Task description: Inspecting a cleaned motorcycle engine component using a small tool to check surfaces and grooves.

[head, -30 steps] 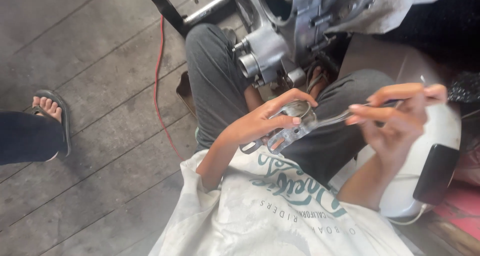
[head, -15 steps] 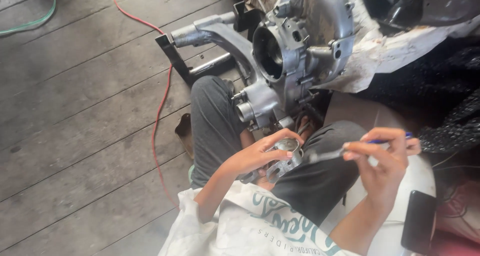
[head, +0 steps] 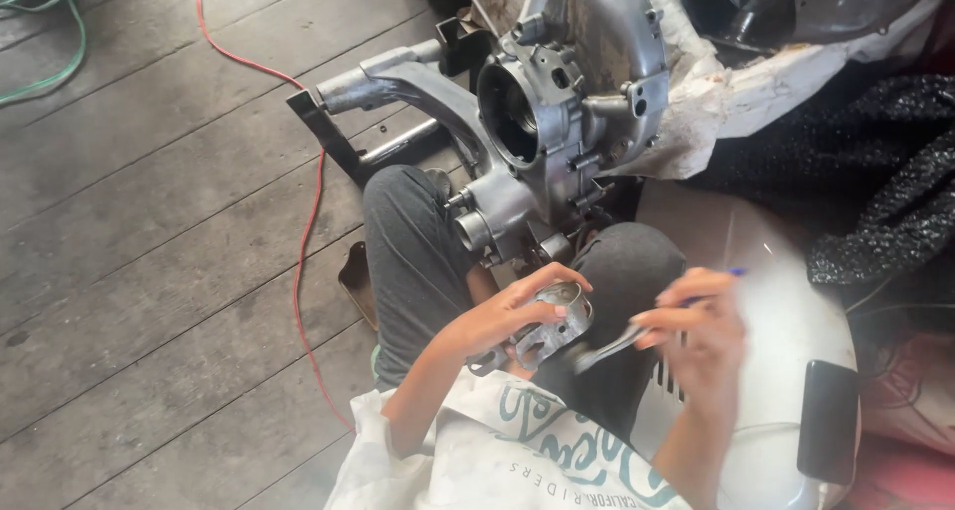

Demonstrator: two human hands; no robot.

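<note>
The person sits on the wooden floor point(head: 149, 271) with both knees drawn up, and the work happens low between the legs. The left hand point(head: 517, 311) wraps around a small round metal part point(head: 557, 316), silvery and hollow like a piston, with the fingers curled over its top and the thumb beneath; that grip is pressed tight on the part, which sits just above the lap, close to the right knee. The right hand point(head: 696, 321) is blurred, but its grip pinches a slim metal tool point(head: 607, 346) with a bluish handle end; the tool's tip points at the metal part and looks to be touching or just beside it, though I cannot tell which.

Right in front of the knees stands a big grey engine casing point(head: 567, 102), its round opening turned toward the person and a long cast arm reaching out to the left. It rests on crumpled whitish paper or cloth point(head: 736, 102). A red cable point(head: 308, 221) snakes across the boards at the left, and a green cable point(head: 50, 32) curls in the far corner. To the right lies a white rounded body panel point(head: 786, 321) with a dark phone-like slab point(head: 826, 420) on it, and beyond that a dark speckled fabric point(head: 875, 172).
</note>
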